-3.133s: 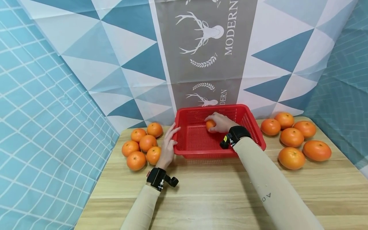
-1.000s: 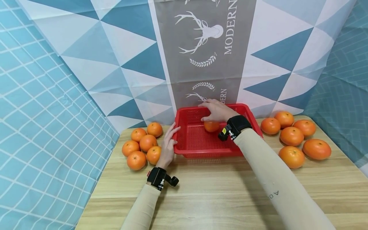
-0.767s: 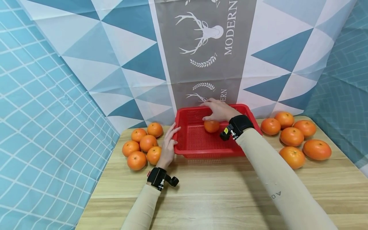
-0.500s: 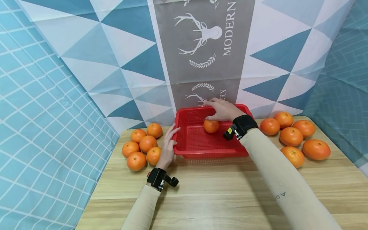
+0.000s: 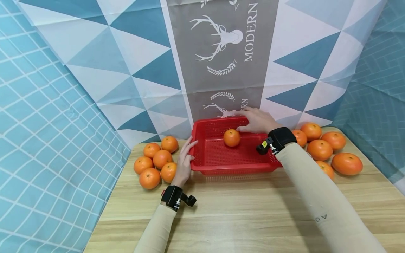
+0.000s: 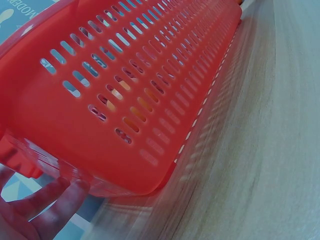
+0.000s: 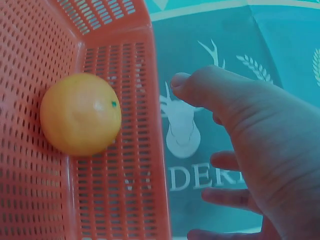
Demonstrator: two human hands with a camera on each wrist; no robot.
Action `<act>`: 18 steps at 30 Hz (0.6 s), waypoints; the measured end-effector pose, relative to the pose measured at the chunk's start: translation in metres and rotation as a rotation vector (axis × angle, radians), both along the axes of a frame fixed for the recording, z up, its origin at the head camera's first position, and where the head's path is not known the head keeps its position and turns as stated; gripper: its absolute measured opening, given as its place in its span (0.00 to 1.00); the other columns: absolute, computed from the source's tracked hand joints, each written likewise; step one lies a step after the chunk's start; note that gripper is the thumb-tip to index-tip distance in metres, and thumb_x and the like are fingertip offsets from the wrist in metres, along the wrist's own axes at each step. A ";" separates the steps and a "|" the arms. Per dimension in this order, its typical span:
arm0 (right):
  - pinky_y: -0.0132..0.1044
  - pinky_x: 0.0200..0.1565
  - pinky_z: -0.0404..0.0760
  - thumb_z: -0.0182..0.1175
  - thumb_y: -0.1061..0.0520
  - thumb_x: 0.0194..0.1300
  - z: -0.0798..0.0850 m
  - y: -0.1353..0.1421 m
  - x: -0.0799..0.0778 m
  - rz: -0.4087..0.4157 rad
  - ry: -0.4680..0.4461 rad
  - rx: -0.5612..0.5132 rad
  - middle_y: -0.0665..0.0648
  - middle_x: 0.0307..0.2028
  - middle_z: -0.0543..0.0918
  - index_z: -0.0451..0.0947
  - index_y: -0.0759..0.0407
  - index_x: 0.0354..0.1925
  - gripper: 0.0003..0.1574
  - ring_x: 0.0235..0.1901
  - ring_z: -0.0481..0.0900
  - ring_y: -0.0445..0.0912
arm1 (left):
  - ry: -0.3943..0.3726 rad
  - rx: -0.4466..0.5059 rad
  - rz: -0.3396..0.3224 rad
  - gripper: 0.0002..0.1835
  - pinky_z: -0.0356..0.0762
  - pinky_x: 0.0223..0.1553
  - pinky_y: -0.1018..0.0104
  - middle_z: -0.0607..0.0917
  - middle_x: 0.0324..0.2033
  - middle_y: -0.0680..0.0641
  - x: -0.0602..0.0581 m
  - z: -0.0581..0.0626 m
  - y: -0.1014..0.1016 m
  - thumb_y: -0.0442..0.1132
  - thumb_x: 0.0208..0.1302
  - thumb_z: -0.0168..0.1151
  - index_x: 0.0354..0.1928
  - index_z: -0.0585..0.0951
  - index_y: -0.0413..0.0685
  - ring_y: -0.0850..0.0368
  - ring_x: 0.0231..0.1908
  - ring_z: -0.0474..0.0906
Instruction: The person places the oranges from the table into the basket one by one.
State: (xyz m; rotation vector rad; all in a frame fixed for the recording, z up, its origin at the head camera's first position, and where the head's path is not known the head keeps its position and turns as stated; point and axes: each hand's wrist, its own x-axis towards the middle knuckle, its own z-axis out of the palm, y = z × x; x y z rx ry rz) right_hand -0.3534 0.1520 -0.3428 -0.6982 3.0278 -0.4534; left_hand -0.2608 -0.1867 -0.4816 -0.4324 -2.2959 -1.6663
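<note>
A red perforated plastic basket stands on the table with one mandarin lying inside, near its back wall. My left hand touches the basket's left end, its fingers extended along the rim; in the left wrist view, fingertips of the left hand rest against the outside of the basket's corner. Over the back rim, right of the mandarin, hovers my right hand, holding nothing. The right wrist view shows a gap between the right hand and the mandarin, the fingers spread and loosely bent.
Several mandarins sit grouped left of the basket, close to my left hand. More and larger ones lie on the right, partly behind my right forearm. A patterned cloth hangs directly behind the wooden table.
Earlier my right hand gripped the mandarin inside the basket. It has let go, risen and drawn away to the right, leaving the fruit in place. My left hand has stayed put.
</note>
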 end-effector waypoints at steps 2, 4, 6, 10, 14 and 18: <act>0.78 0.75 0.74 0.71 0.40 0.72 0.001 0.006 0.001 -0.017 -0.002 0.004 0.70 0.82 0.71 0.71 0.49 0.84 0.48 0.80 0.70 0.70 | 0.003 -0.001 0.002 0.38 0.64 0.87 0.33 0.63 0.90 0.48 0.000 0.000 0.000 0.27 0.68 0.43 0.80 0.78 0.44 0.40 0.90 0.59; 0.77 0.73 0.76 0.71 0.41 0.72 0.002 0.012 0.002 -0.028 -0.005 0.000 0.70 0.80 0.73 0.72 0.50 0.84 0.47 0.79 0.72 0.69 | 0.003 -0.004 0.005 0.38 0.64 0.87 0.34 0.63 0.90 0.49 0.000 0.000 0.000 0.27 0.68 0.43 0.79 0.78 0.45 0.41 0.90 0.59; 0.77 0.73 0.77 0.71 0.41 0.73 0.003 0.018 0.003 -0.039 -0.010 -0.002 0.70 0.79 0.74 0.72 0.50 0.83 0.47 0.78 0.73 0.69 | 0.003 -0.005 0.006 0.38 0.65 0.87 0.35 0.64 0.90 0.49 0.001 0.000 0.001 0.26 0.68 0.43 0.79 0.78 0.46 0.41 0.90 0.60; 0.76 0.72 0.78 0.71 0.43 0.72 0.005 0.031 0.004 -0.054 -0.022 -0.010 0.69 0.79 0.75 0.73 0.51 0.83 0.46 0.78 0.73 0.69 | 0.004 0.001 0.004 0.38 0.64 0.87 0.34 0.64 0.90 0.49 0.000 0.000 0.001 0.26 0.68 0.43 0.79 0.78 0.44 0.41 0.90 0.60; 0.76 0.71 0.79 0.72 0.44 0.72 0.005 0.043 0.004 -0.071 -0.031 -0.025 0.70 0.79 0.74 0.73 0.53 0.83 0.47 0.77 0.73 0.69 | 0.016 -0.005 0.009 0.38 0.64 0.87 0.33 0.64 0.90 0.47 0.000 0.000 0.001 0.26 0.67 0.43 0.79 0.79 0.43 0.39 0.89 0.60; 0.77 0.72 0.79 0.71 0.45 0.73 0.004 0.055 0.006 -0.087 -0.028 -0.028 0.71 0.81 0.71 0.71 0.55 0.83 0.47 0.78 0.71 0.71 | 0.043 -0.011 0.010 0.38 0.66 0.86 0.35 0.65 0.89 0.44 -0.003 -0.003 0.000 0.27 0.66 0.43 0.78 0.79 0.42 0.37 0.88 0.61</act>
